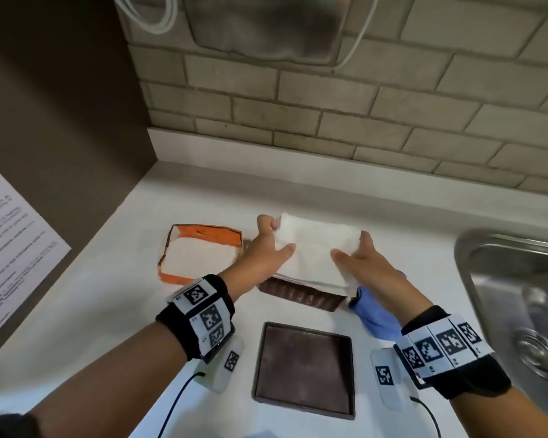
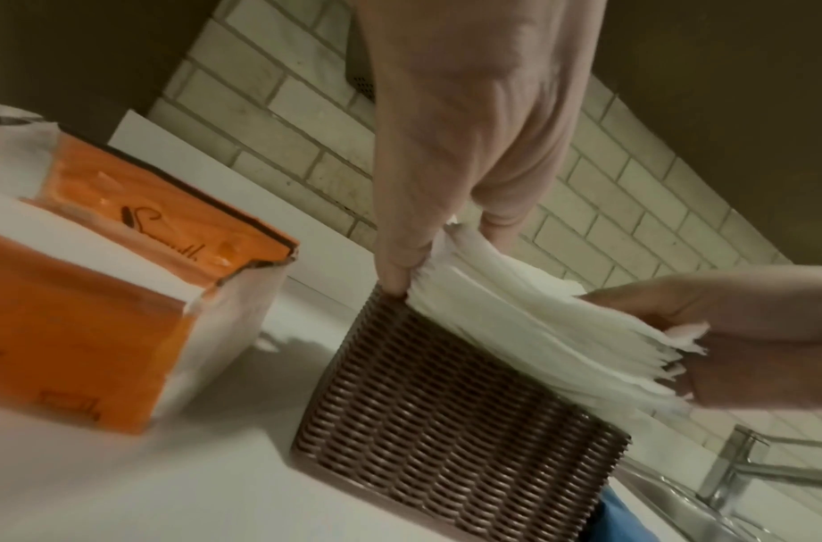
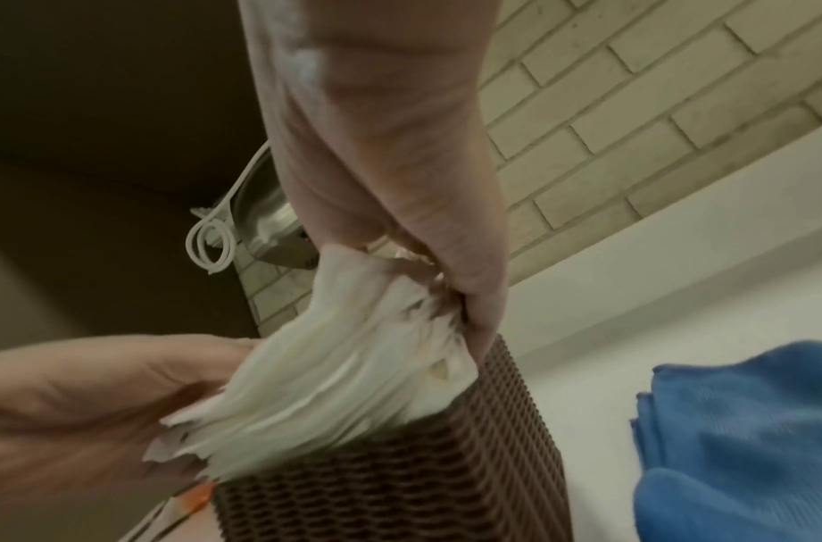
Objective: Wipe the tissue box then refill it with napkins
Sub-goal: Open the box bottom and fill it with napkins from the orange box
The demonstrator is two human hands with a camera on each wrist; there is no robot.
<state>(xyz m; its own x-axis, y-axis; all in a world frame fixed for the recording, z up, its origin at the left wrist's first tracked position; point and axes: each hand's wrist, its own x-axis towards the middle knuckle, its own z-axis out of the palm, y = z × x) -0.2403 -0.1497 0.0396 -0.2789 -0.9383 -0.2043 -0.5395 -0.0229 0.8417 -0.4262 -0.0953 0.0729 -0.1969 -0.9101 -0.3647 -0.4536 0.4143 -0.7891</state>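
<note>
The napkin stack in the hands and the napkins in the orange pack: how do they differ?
The napkin stack is gripped by the left hand and right hand over the brown tissue box; the orange pack lies untouched on the counter. The stack is bare; the pack's napkins sit in torn wrapping. Both are white.

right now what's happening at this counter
A person is refilling the brown woven tissue box. Both hands, left hand and right hand, hold a stack of white napkins at its sides, partly lowered into the box. The box lid lies in front, an opened orange napkin pack left, a blue cloth right.
</note>
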